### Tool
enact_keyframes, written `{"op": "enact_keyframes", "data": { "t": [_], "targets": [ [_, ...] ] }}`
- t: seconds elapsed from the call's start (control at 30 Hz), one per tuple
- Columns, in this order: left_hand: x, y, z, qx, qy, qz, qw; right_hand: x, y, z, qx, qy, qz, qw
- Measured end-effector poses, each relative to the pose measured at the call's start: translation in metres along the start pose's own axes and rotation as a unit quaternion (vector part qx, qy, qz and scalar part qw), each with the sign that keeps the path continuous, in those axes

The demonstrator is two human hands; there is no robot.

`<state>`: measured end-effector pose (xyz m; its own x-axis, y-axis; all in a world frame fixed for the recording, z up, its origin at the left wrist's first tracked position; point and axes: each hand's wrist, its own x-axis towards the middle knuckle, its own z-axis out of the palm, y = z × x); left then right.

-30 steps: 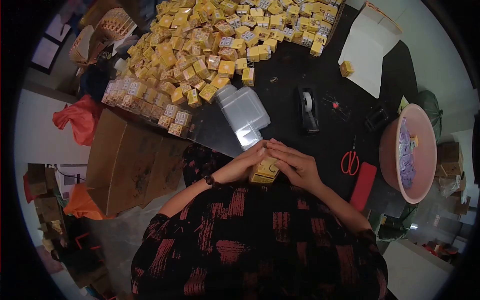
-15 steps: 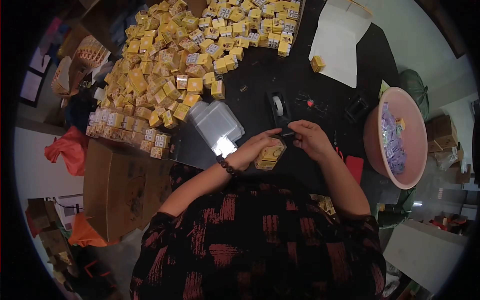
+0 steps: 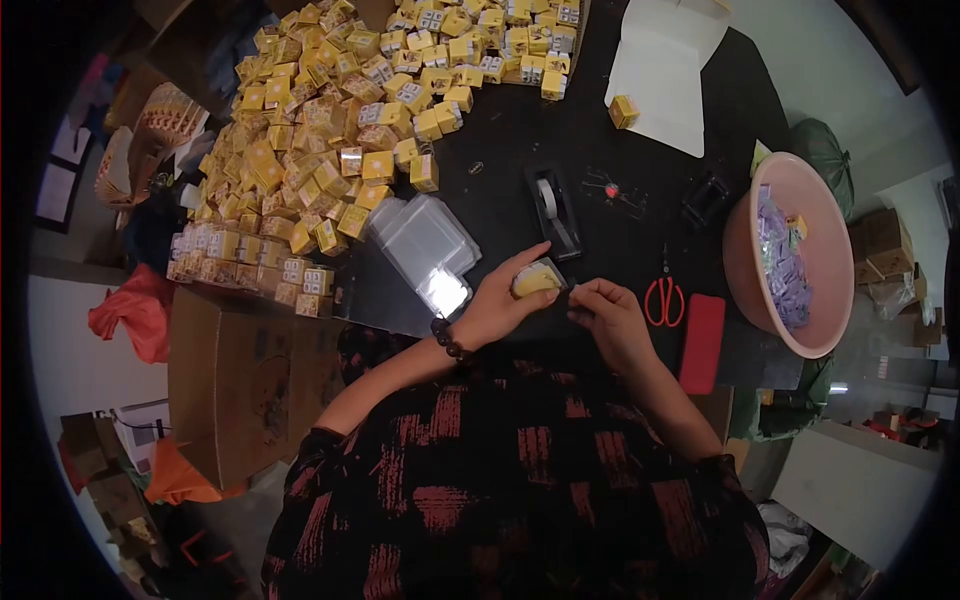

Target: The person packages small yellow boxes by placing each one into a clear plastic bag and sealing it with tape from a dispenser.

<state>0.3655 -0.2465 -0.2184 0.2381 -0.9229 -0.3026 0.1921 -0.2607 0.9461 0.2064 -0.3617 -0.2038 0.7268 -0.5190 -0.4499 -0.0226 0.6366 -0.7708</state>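
My left hand point(image 3: 500, 308) is closed around a small yellow box point(image 3: 535, 278), which seems to have a clear plastic cover and is tilted, with the thumb across its near side. Close to the box's right edge, my right hand point(image 3: 608, 308) pinches what looks like a small piece of clear tape point(image 3: 573, 289); it is barely visible. Just beyond both hands stands a black tape dispenser point(image 3: 565, 235) with a white-cored roll. Flat clear plastic cases point(image 3: 425, 245) lie to the left of my left hand.
A large heap of yellow boxes point(image 3: 300, 150) covers the far left. Scissors with red handles point(image 3: 664, 303) and a red case point(image 3: 704, 345) lie right of my right hand. A pink basin point(image 3: 740, 270) holds purple packets. An open white carton point(image 3: 660, 80) lies at the back.
My right hand has come away from the dispenser's cutting end toward me. My left hand has turned the box and shifted slightly left. The scissors and red case are now more visible.
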Motion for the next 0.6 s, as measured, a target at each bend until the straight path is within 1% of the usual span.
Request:
{"op": "enact_keyframes", "data": {
  "t": [0.03,0.07,0.1,0.13,0.17,0.2,0.23,0.27,0.3,0.33,0.37,0.4,0.47,0.53,0.6],
  "targets": [
    [0.000,-0.005,0.002,0.067,0.018,0.081,0.994,-0.003,0.003,0.001,0.001,0.004,0.001,1.000],
    [0.002,-0.007,0.002,0.135,0.038,0.165,0.976,-0.004,0.004,0.003,-0.039,0.002,0.029,0.999],
    [0.000,-0.004,0.003,0.135,0.037,0.167,0.976,-0.004,0.004,0.004,-0.079,-0.001,0.056,0.995],
    [-0.003,0.000,0.004,0.145,0.042,0.179,0.972,-0.005,0.007,0.005,-0.080,-0.002,0.054,0.995],
    [-0.004,0.002,0.005,0.154,0.049,0.191,0.968,-0.005,0.012,0.004,-0.118,-0.013,0.018,0.993],
    [-0.003,0.002,0.005,0.154,0.050,0.192,0.968,-0.003,0.017,0.002,-0.157,-0.024,-0.018,0.987],
    [-0.002,0.002,0.005,0.031,0.027,0.141,0.989,0.001,0.021,0.001,-0.157,-0.024,-0.017,0.987],
    [-0.001,0.002,0.006,-0.092,0.003,0.086,0.992,0.006,0.026,-0.001,-0.306,-0.030,-0.072,0.949],
    [0.000,0.002,0.004,-0.092,0.002,0.085,0.992,0.010,0.028,-0.003,-0.448,-0.035,-0.125,0.885],
    [0.005,0.004,0.001,-0.145,-0.006,0.049,0.988,0.015,0.027,-0.004,-0.448,-0.035,-0.126,0.884],
    [0.010,0.008,-0.003,-0.196,-0.013,0.015,0.980,0.023,0.024,-0.005,-0.411,0.043,-0.235,0.880],
    [0.016,0.006,-0.006,-0.197,-0.012,0.015,0.980,0.030,0.020,-0.005,-0.366,0.119,-0.336,0.860],
    [0.023,-0.006,-0.009,-0.172,-0.042,-0.026,0.984,0.055,0.003,-0.006,-0.374,0.113,-0.335,0.857],
    [0.025,-0.009,-0.009,-0.179,-0.036,-0.035,0.983,0.073,-0.008,-0.012,-0.381,0.110,-0.342,0.852],
    [0.025,-0.008,-0.011,-0.185,-0.029,-0.043,0.981,0.083,-0.011,-0.017,-0.347,0.016,-0.164,0.923]
  ]
}}
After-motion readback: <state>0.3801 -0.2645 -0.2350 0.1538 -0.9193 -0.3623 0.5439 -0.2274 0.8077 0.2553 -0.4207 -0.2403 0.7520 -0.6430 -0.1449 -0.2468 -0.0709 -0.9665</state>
